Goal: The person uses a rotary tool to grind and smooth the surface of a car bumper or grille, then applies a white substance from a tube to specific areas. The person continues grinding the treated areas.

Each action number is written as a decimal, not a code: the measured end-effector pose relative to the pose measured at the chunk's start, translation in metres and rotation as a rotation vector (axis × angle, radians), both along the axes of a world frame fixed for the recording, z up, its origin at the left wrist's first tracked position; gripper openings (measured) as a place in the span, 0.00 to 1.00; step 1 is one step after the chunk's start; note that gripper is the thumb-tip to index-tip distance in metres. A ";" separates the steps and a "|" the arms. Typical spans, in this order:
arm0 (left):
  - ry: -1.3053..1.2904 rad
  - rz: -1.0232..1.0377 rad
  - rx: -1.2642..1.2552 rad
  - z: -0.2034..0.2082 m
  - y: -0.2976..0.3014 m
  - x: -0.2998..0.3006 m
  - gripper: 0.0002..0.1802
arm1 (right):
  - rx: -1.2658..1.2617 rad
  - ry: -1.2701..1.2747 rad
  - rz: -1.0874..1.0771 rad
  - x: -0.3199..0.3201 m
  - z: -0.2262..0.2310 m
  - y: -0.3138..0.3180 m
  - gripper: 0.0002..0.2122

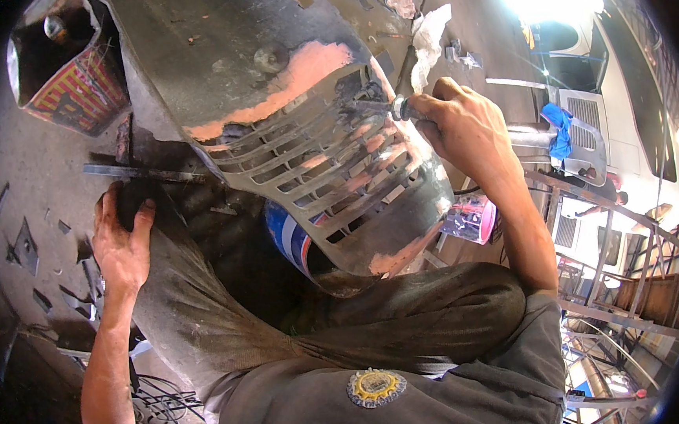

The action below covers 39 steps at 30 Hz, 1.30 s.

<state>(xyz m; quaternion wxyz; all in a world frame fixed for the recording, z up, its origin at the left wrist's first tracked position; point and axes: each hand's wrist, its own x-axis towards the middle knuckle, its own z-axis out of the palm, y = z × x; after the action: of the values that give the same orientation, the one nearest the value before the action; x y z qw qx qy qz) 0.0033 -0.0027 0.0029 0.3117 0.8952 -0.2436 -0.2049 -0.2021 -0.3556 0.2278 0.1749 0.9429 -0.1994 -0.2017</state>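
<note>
In front of me lies a curved grey panel [220, 31] with a slatted grille and patches of pinkish filler. My right hand [459, 117] is closed round a slim tool with a round metal collar [400, 108]. The tool's dark far end is over the upper right slats; its exact kind is hard to make out. My left hand [123, 241] rests on my left knee, thumb apart from the fingers, holding nothing. Just beyond its fingertips is a flat metal bar [144, 172]. Beneath the grille, partly hidden, is a blue, white and red can [288, 235].
A red and yellow square tin [79, 92] stands at the far left. Scraps of dark sheet [25, 246] lie on the floor at left. A pink bucket [470, 220] is right of the panel, and crumpled white paper [428, 44] lies beyond it. Vehicles and metal framing [623, 216] stand at right.
</note>
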 end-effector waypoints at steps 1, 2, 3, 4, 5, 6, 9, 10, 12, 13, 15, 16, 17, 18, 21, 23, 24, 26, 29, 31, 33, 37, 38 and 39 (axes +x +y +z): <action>0.000 0.003 0.002 0.000 0.000 0.000 0.39 | -0.001 -0.002 -0.002 0.000 -0.001 0.000 0.14; -0.001 0.005 0.004 0.000 0.000 0.000 0.39 | -0.002 -0.003 -0.003 0.000 -0.001 0.000 0.14; 0.000 0.007 0.006 -0.001 -0.001 0.000 0.39 | -0.001 -0.003 -0.008 0.000 -0.001 0.000 0.14; 0.001 0.007 0.006 -0.001 -0.001 0.000 0.39 | 0.001 -0.002 -0.012 0.000 -0.001 0.001 0.13; 0.002 0.007 0.006 -0.002 -0.001 0.000 0.39 | 0.003 -0.002 -0.016 0.000 -0.001 0.002 0.13; 0.002 0.007 0.006 -0.001 -0.001 0.000 0.39 | 0.005 0.003 -0.030 0.001 0.000 0.002 0.13; 0.006 0.003 -0.008 -0.002 0.000 0.000 0.39 | 0.008 0.021 -0.059 0.002 0.000 0.002 0.13; 0.006 0.005 -0.008 -0.002 0.000 0.000 0.39 | 0.007 0.028 -0.060 0.002 0.000 0.002 0.13; 0.006 0.008 -0.008 -0.002 0.000 0.000 0.38 | 0.005 0.025 -0.058 0.001 -0.001 0.002 0.13; 0.006 0.010 -0.004 -0.001 0.000 0.000 0.38 | 0.004 0.014 -0.054 0.000 -0.001 0.002 0.13; 0.005 0.015 0.005 0.000 -0.001 -0.001 0.38 | -0.004 0.018 -0.058 0.000 -0.001 0.002 0.13; -0.001 0.015 0.002 -0.001 -0.001 -0.001 0.38 | -0.011 0.031 -0.065 0.001 -0.001 0.002 0.13; -0.007 0.015 -0.001 -0.002 0.000 -0.001 0.38 | -0.018 0.045 -0.073 0.002 -0.002 0.001 0.13; -0.011 0.015 -0.005 -0.003 0.000 -0.001 0.38 | -0.005 0.042 -0.077 0.001 -0.001 0.002 0.13; 0.014 0.004 -0.018 -0.004 0.001 0.001 0.38 | 0.020 0.033 -0.085 0.001 -0.001 0.003 0.13; 0.015 0.007 -0.017 -0.003 -0.001 0.001 0.38 | 0.015 0.030 -0.084 0.000 -0.002 0.003 0.13; 0.014 0.011 -0.014 -0.002 -0.001 0.001 0.38 | 0.020 0.026 -0.082 0.001 -0.002 0.003 0.13; 0.018 0.018 -0.011 -0.002 -0.001 0.000 0.38 | 0.029 0.019 -0.079 0.001 -0.001 0.003 0.13; 0.029 0.021 0.003 0.000 -0.002 0.000 0.39 | 0.032 0.012 -0.065 0.000 -0.001 0.003 0.13; 0.031 0.022 0.014 0.001 -0.002 0.000 0.39 | 0.037 0.013 -0.063 -0.001 -0.001 0.002 0.13; 0.028 0.025 0.019 0.000 -0.002 -0.001 0.39 | 0.042 0.014 -0.067 -0.001 0.000 0.002 0.13; 0.033 0.025 0.018 0.001 -0.002 0.000 0.39 | 0.054 0.014 -0.079 0.000 0.001 0.004 0.13; 0.029 0.023 0.013 0.001 -0.002 0.000 0.39 | 0.058 0.014 -0.081 0.000 0.001 0.004 0.13; 0.025 0.023 0.008 0.001 -0.002 0.000 0.39 | 0.065 0.017 -0.076 0.001 0.002 0.004 0.13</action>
<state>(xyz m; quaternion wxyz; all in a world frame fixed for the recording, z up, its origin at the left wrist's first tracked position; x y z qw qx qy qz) 0.0033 -0.0044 0.0035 0.3136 0.8965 -0.2287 -0.2136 -0.2016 -0.3513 0.2293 0.1380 0.9381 -0.2267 -0.2227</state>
